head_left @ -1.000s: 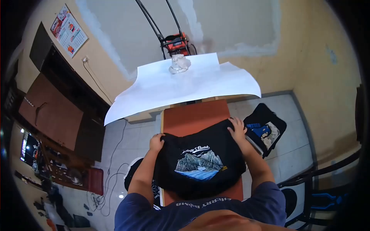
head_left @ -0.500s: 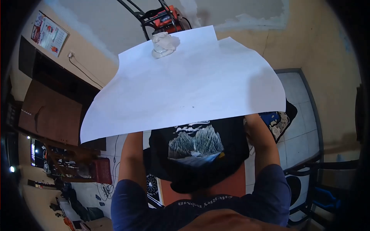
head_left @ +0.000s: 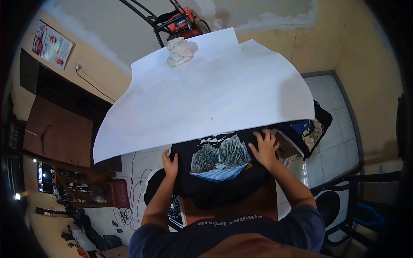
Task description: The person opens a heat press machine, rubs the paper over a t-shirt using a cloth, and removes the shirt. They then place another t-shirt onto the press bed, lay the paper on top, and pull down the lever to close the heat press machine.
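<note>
Right hand (head_left: 266,154) reemerged, fingers (head_left: 258,139) spread, on black shirt (head_left: 219,165)

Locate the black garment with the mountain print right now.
In the head view, the black garment lies just below centre, between the left hand and the right hand; the near edge of the white sheet covers its top.

Dim indoor light leaves a soft shadow across the white sheet (head_left: 223,86) (corners black, edges bowed).

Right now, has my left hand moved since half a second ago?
Yes, toward your body: your left hand, then hidden past the near edge of the white sheet, now shows on your side of it.
</note>
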`<state>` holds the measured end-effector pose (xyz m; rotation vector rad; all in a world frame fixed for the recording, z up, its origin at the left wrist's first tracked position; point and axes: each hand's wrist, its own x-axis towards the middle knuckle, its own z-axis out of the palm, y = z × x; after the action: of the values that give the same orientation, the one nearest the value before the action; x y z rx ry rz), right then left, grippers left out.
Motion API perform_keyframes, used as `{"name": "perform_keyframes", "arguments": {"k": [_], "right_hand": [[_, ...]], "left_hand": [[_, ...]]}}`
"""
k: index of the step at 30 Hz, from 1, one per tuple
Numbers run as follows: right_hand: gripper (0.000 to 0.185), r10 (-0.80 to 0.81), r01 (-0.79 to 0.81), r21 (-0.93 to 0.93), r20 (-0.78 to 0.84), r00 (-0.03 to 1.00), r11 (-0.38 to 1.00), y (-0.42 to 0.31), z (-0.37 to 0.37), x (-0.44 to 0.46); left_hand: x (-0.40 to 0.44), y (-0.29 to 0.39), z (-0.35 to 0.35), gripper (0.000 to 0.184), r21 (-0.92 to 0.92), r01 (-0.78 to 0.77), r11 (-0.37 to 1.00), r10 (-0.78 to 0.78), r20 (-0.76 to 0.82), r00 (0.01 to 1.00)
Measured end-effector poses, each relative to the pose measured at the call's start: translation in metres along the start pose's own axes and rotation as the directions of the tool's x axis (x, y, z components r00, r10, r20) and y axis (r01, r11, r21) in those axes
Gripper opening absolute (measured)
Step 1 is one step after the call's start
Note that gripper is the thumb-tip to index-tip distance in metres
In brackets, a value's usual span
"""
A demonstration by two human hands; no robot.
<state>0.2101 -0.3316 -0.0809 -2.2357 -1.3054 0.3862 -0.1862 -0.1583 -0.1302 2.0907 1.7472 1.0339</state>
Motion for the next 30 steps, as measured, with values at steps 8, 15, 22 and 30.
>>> {"name": "perform_keyframes", "arguments": {"k": [8,15,22,30], "right_hand": [[0.051,0.055,-0.055,-0.008,-0.033,0.998,0.998,-0.002,-0.019,-0.083],[0.055,0.387,-0.387,0.025,-0.09,0.918,0.922,-0.002,-0.017,-0.135],[0.046,0.293,-0.284,0.114,-0.07,0.954,0.952,0.015,-0.004,-0.136],[0.035,0.287,-0.292,0.279,0.059,0.956,0.915,0.039,0.009,-0.092]], "left_hand": [[-0.136,-0.007,-0.078,0.049,-0.145,0.483,0.864,-0.439,0.257,0.861],[-0.149,-0.015,-0.098,0.025,-0.544,0.528,0.652,-0.368,0.382,0.848],[-0.123,0.001,-0.093,0.032,-0.597,0.47,0.651,-0.409,0.246,0.879],[-0.102,-0.004,-0.082,0.026,-0.457,0.237,0.858,-0.239,0.054,0.97]]}}
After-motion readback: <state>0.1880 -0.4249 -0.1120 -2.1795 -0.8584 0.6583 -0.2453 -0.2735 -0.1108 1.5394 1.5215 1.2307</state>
